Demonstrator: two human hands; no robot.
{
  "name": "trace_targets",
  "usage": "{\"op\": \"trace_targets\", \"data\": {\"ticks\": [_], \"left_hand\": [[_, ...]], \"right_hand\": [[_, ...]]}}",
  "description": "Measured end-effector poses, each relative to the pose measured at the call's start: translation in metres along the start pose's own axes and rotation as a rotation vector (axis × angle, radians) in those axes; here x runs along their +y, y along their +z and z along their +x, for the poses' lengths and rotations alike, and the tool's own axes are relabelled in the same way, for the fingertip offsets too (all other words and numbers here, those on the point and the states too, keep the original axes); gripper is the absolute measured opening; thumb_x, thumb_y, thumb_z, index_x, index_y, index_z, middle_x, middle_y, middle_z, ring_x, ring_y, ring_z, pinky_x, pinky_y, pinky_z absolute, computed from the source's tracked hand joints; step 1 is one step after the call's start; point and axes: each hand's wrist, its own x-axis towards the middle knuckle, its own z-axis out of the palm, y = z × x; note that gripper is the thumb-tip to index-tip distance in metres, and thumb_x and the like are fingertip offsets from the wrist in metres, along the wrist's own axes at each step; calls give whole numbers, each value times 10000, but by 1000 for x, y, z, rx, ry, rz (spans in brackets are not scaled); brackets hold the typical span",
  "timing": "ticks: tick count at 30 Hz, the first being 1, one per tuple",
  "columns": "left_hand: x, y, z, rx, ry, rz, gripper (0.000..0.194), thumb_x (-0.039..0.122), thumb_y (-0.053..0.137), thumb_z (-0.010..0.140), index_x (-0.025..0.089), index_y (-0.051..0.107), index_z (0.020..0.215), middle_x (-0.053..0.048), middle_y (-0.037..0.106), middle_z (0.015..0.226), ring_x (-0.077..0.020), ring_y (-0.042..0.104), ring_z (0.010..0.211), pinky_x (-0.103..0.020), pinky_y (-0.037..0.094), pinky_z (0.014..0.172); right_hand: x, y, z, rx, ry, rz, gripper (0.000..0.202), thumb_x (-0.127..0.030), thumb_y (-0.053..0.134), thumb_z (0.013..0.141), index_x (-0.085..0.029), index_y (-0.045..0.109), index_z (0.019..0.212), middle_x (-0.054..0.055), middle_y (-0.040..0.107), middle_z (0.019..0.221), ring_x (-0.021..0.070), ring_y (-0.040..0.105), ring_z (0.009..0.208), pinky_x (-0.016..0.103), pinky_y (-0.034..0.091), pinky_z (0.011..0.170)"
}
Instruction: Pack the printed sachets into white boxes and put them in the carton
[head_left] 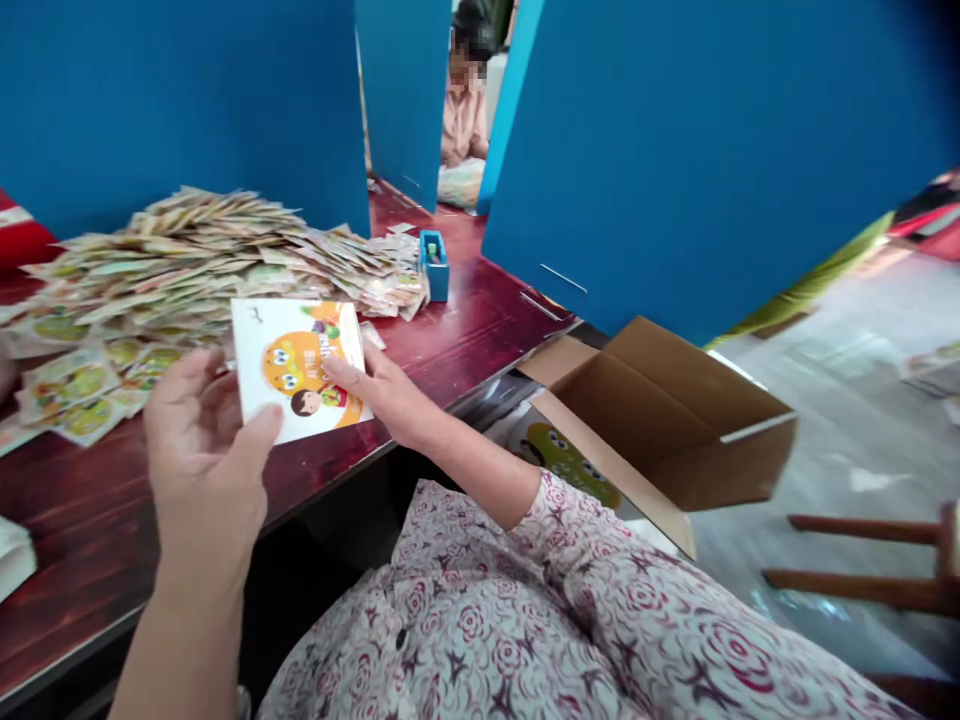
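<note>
Between my two hands is a white square booklet (300, 368) with an orange cartoon face and a small child figure printed on it. My left hand (214, 435) grips its left side, the thumb lying on the front near the lower left corner. On the right edge, my right hand (379, 385) pinches it with the thumb on the printed face; the fingers behind are hidden. The booklet is held slightly tilted above the table's front part. Just beyond it spreads a large heap of small flat printed packets (217, 250), some showing green and yellow cartoon pictures.
A small blue box (434, 266) stands at the heap's right end on the dark red table (480, 300). Blue panels (675, 150) rise behind and to the right. An open cardboard box (667, 420) sits below the table's right edge, near wooden stool legs (862, 590). Another person (465, 110) sits beyond the gap.
</note>
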Motion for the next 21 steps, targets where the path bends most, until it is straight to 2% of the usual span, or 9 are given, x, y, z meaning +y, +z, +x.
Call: {"op": "trace_targets", "data": {"ticks": [2, 5, 7, 8, 10, 13, 15, 18, 21], "left_hand": [[14, 20, -6, -69, 63, -22, 701, 197, 785, 755, 367, 519, 1381, 1, 518, 1484, -212, 578, 1283, -415, 511, 1103], [21, 44, -18, -255, 70, -43, 736, 328, 723, 859, 440, 366, 1492, 24, 326, 1623, -257, 439, 1432, -455, 483, 1140], [15, 55, -28, -383, 56, 6, 790, 395, 698, 875, 420, 276, 1542, 3, 248, 1660, -289, 338, 1496, -493, 418, 1188], [9, 58, -32, -427, 54, 66, 802, 406, 684, 883, 398, 251, 1558, -17, 244, 1664, -297, 309, 1510, -513, 375, 1212], [-3, 63, -40, -484, 75, 214, 764, 388, 647, 909, 351, 258, 1565, -59, 301, 1644, -303, 321, 1505, -546, 315, 1234], [-17, 72, -50, -574, 177, 344, 627, 345, 591, 942, 296, 364, 1524, -96, 455, 1553, -304, 414, 1454, -564, 348, 1209], [-23, 81, -56, -660, 256, 353, 533, 321, 562, 958, 273, 440, 1474, -100, 523, 1497, -300, 440, 1437, -563, 385, 1186], [-28, 103, -68, -797, 348, 333, 421, 277, 531, 976, 235, 525, 1395, -107, 573, 1447, -293, 458, 1421, -560, 430, 1152], [-32, 133, -86, -938, 455, 300, 369, 224, 502, 982, 204, 571, 1344, -105, 610, 1410, -282, 481, 1398, -530, 472, 1117]], "right_hand": [[-24, -8, -9, -57, -63, 142, 361, -368, 717, 813, -311, 596, 1148, -58, 743, 1103, 206, 733, 956, 380, 602, 924], [-69, -31, -29, 35, -109, 69, 461, -317, 795, 723, -271, 602, 1138, -28, 755, 1045, 213, 741, 908, 395, 613, 885], [-105, -53, -49, 134, -203, -160, 501, -321, 773, 745, -283, 592, 1211, -42, 745, 1100, 212, 729, 1004, 391, 594, 908], [-125, -66, -61, 232, -221, -355, 485, -396, 722, 807, -313, 580, 1264, -68, 736, 1117, 202, 724, 1020, 392, 591, 890], [-162, -98, -88, 424, -178, -722, 493, -454, 621, 894, -310, 550, 1361, -47, 722, 1164, 212, 718, 1031, 400, 578, 872], [-200, -162, -123, 632, 128, -1217, 548, -438, 701, 872, -227, 600, 1367, 91, 704, 1230, 256, 716, 1019, 376, 561, 868], [-207, -211, -137, 642, 424, -1450, 567, -414, 783, 818, -226, 637, 1333, 115, 698, 1237, 276, 709, 1030, 378, 546, 885], [-188, -276, -138, 538, 869, -1588, 487, -365, 858, 739, -194, 725, 1175, 110, 734, 1113, 295, 701, 1017, 386, 523, 898], [-154, -322, -125, 434, 1148, -1559, 402, -300, 896, 668, -86, 761, 981, 150, 742, 985, 331, 691, 986, 403, 504, 908]]}}
